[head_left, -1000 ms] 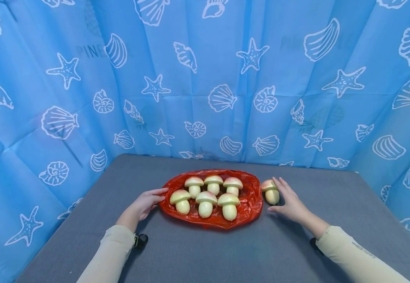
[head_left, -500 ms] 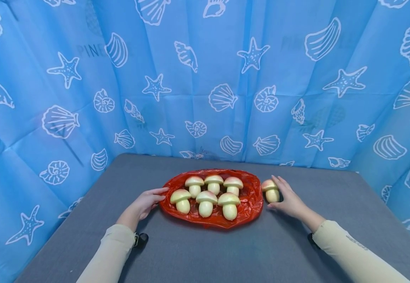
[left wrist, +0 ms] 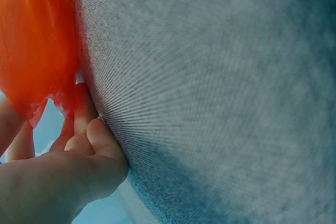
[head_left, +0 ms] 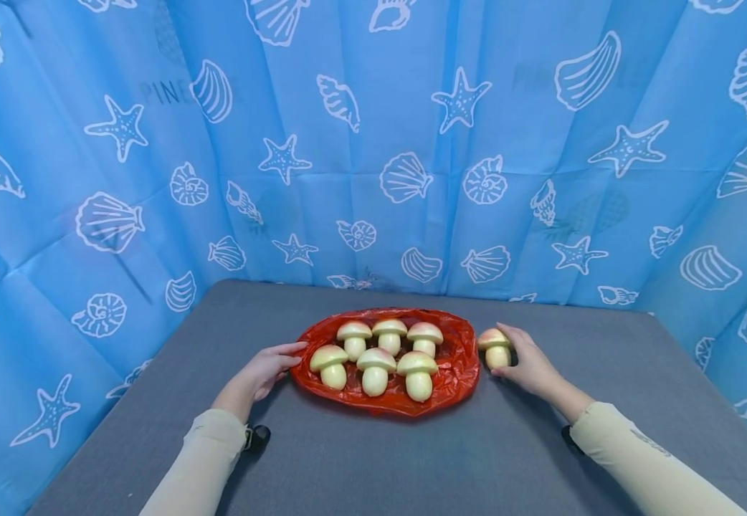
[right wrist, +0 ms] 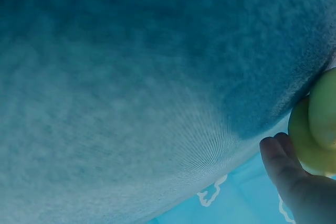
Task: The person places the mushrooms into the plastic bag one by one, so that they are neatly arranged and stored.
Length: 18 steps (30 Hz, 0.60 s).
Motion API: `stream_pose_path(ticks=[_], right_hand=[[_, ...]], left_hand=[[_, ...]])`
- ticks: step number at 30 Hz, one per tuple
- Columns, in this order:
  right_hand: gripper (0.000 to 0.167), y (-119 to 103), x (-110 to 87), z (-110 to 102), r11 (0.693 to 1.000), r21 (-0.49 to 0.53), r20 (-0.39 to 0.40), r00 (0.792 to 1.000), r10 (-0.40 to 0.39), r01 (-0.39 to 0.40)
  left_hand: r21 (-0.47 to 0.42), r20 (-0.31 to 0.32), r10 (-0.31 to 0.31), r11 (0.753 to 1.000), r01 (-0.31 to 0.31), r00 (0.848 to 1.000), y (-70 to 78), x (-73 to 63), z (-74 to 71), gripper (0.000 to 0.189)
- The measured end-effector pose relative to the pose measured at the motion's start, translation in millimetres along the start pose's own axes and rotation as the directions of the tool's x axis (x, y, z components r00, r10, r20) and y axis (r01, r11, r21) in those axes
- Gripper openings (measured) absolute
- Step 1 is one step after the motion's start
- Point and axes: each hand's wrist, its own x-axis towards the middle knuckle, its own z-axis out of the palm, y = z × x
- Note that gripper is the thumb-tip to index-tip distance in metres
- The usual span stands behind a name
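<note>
Several pale yellow mushrooms (head_left: 375,382) with pink-tinged caps lie in two rows inside a low red plastic bag (head_left: 454,387), its mouth spread wide. At the bag's left rim is my left hand (head_left: 267,369), its relaxed fingers touching the edge; the left wrist view shows the fingers (left wrist: 84,111) against the red film. One more mushroom (head_left: 496,351) stands just right of the bag. My right hand (head_left: 531,365) grips it from the right, thumb in front and fingers behind. In the right wrist view part of that mushroom (right wrist: 302,135) shows beside a finger (right wrist: 281,163).
A grey cloth covers the table (head_left: 373,459). Behind and at the sides hangs a blue curtain (head_left: 373,143) printed with white shells and starfish. A dark wrist strap device (head_left: 257,438) sits under the left cuff.
My right hand has moved in to the left and closed around the single mushroom, which has shifted very slightly. The left hand and the bag have stayed put.
</note>
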Motion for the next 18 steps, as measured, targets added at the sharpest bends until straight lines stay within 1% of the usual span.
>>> stream_pose_path(ticks=[5,9,13,18], right_hand=[[0.083,-1,-4.3,-2,1.0,-0.005,-0.006,1.0,0.011,-0.011],[0.084,-4,-7.6,-5,0.999,0.007,0.002,0.999,0.044,-0.044],[0.084,-9,-11.1,-10,0.997,0.029,-0.015,0.998,0.066,-0.066],[0.085,-16,-13.9,-16,0.996,0.047,-0.048,0.996,0.073,-0.07]], left_hand=[[0.005,0.001,0.0,1.0,0.0,1.0,-1.0,-0.1,-0.8,0.046],[0.002,0.004,0.003,1.0,-0.003,1.0,-2.1,0.3,-1.2,0.046],[-0.001,0.0,-0.001,1.0,0.001,1.0,-1.9,0.4,-0.9,0.046],[0.001,0.002,-0.002,1.0,0.002,1.0,-1.4,0.8,-0.3,0.046]])
